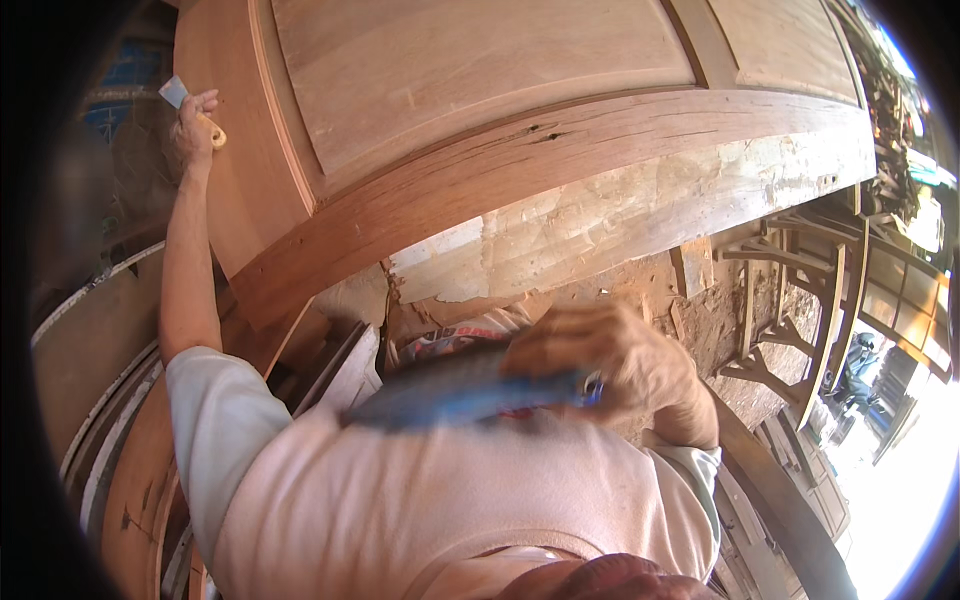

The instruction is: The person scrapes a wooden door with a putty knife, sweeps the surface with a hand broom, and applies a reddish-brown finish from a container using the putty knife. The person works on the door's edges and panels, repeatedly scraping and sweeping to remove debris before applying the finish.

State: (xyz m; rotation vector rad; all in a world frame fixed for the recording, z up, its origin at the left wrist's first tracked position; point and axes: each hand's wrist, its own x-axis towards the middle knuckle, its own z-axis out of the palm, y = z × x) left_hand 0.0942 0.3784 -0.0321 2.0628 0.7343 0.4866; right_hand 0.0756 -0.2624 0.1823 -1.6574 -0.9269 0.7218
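Note:
My left hand (pixel 192 135) is at the far left, wrapped around a putty knife with a flat metal blade (pixel 173 91) and a pale wooden handle (pixel 214 133). It is beside the left end of a large panelled wooden door (pixel 480 75). Close in front of my chest, my right hand (pixel 630 365) grips a long, flat blue and dark object (pixel 470 398). Motion smears that object, so its kind cannot be told. The door's near edge (pixel 620 205) bears pale, patchy material, and its front rail shows dark cracks and small holes.
Wooden trestle frames (pixel 825 320) stand to the right. Boards (pixel 135 500) lean at the lower left, and more planks (pixel 785 500) lie at the lower right. A printed sack (pixel 465 332) rests below the door, near scattered wood scraps.

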